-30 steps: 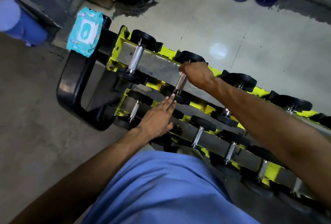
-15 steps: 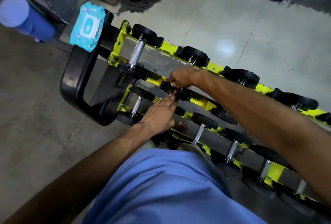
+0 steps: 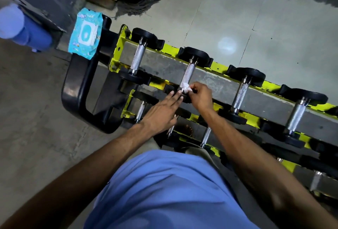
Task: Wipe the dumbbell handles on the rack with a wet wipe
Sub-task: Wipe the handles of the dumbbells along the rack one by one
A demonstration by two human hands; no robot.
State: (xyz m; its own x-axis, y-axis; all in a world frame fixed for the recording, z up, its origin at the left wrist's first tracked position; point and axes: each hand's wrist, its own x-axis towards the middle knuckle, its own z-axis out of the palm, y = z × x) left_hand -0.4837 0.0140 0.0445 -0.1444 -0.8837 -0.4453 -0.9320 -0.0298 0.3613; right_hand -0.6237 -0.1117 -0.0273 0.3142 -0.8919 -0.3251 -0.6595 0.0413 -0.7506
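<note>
At the far left a blue jug [image 3: 27, 29] lies on the floor. Next to it a pack of wipes [image 3: 85, 34] rests on the black end frame [image 3: 73, 89] of the yellow rack [image 3: 117, 53]. The left hand [image 3: 161, 113] reaches in with fingers straight and relaxed, tips touching the near black plate of the second dumbbell on the top tier. At the near end of that dumbbell's handle [image 3: 188, 73], the right hand [image 3: 201, 97] pinches a crumpled white wet wipe [image 3: 185, 87] against the metal. Further right, two more handles [image 3: 240, 94] sit across the same tier.
</note>
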